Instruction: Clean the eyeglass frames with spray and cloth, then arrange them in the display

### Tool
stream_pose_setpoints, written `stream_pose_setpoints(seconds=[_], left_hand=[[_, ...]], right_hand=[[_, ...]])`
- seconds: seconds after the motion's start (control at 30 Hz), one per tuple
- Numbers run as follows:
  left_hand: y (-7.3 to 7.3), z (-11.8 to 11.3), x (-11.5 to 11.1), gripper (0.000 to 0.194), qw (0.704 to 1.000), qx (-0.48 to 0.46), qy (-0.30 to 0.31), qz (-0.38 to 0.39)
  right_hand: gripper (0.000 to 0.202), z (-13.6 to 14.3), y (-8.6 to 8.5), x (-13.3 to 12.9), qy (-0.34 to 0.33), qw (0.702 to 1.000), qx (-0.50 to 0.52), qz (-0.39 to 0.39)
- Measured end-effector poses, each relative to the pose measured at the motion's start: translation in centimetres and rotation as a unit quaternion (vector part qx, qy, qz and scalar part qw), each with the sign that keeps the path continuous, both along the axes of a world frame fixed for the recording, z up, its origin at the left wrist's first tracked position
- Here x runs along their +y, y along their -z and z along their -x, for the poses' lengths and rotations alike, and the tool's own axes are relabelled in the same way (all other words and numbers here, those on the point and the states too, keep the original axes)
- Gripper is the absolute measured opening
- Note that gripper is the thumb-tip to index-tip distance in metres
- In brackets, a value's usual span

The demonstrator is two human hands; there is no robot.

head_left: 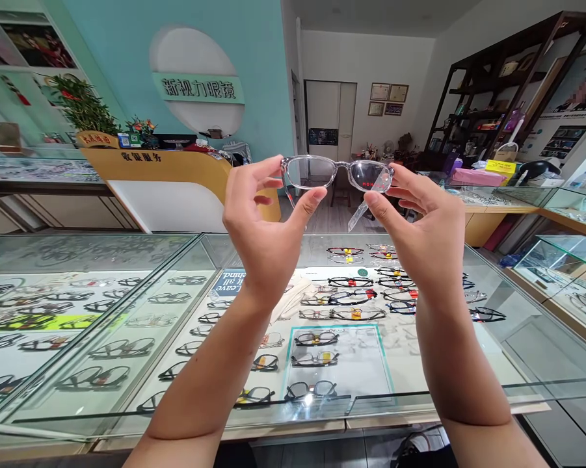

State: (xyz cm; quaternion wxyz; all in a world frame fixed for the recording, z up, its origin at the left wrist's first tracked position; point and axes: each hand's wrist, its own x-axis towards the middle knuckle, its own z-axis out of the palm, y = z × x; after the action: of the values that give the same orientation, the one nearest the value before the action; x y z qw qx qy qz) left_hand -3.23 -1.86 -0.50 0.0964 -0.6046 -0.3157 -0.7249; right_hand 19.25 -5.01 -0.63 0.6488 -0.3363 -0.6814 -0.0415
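A pair of eyeglasses (342,165) with a clear, greyish frame is raised above the glass display case (199,244). My left hand (270,221) pinches its left end between thumb and fingers. At the right end, my right hand (419,221) grips the frame the same way. Red lettering shows on the right lens, and a clear temple arm points down beside my right thumb. Below, inside the case, lie rows of eyeglasses (317,357) and a pale cloth or glove (293,299).
A yellow and white reception counter (175,188) stands behind at the left, with a potted plant (80,107) on it. More glass cases (570,260) are at the right, near a dark shelf (492,84). A doorway (329,117) is at the back.
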Motion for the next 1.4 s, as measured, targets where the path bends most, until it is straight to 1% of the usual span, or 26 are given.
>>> stream_pose_setpoints(seconds=[0.13,0.23,0.37,0.6,0.83,1.03,1.17,1.4], left_hand=[[-0.1,-0.1,0.0,0.061,1.0,-0.01,0.004,-0.011],[0.0,-0.2,0.1,0.058,1.0,-0.015,0.021,-0.008],[0.1,-0.3,0.2,0.056,0.999,-0.024,0.041,-0.009],[0.1,-0.2,0.5,0.061,0.998,-0.027,0.059,0.005],[0.0,-0.1,0.5,0.053,0.994,-0.028,0.104,0.03],[0.0,0.0,0.7,0.052,0.989,-0.03,0.138,0.039],[0.0,-0.2,0.9,0.05,0.989,-0.03,0.141,0.037],[-0.1,-0.7,0.9,0.053,0.989,-0.051,0.138,0.013]], right_hand=[[0.047,0.4,-0.5,-0.4,0.024,1.0,-0.003,0.016],[0.047,0.8,-1.0,-1.0,0.048,0.999,0.004,0.026],[0.045,1.1,-1.3,-1.3,0.053,0.998,0.018,0.029],[0.044,1.1,-1.4,-1.3,0.074,0.997,0.014,0.007],[0.045,1.1,-1.3,-1.4,0.112,0.994,0.001,-0.018],[0.048,1.1,-1.3,-1.5,0.139,0.99,-0.019,-0.026],[0.047,1.2,-1.3,-1.5,0.142,0.989,-0.016,-0.044],[0.049,1.0,-1.2,-1.4,0.143,0.988,-0.015,-0.051]])
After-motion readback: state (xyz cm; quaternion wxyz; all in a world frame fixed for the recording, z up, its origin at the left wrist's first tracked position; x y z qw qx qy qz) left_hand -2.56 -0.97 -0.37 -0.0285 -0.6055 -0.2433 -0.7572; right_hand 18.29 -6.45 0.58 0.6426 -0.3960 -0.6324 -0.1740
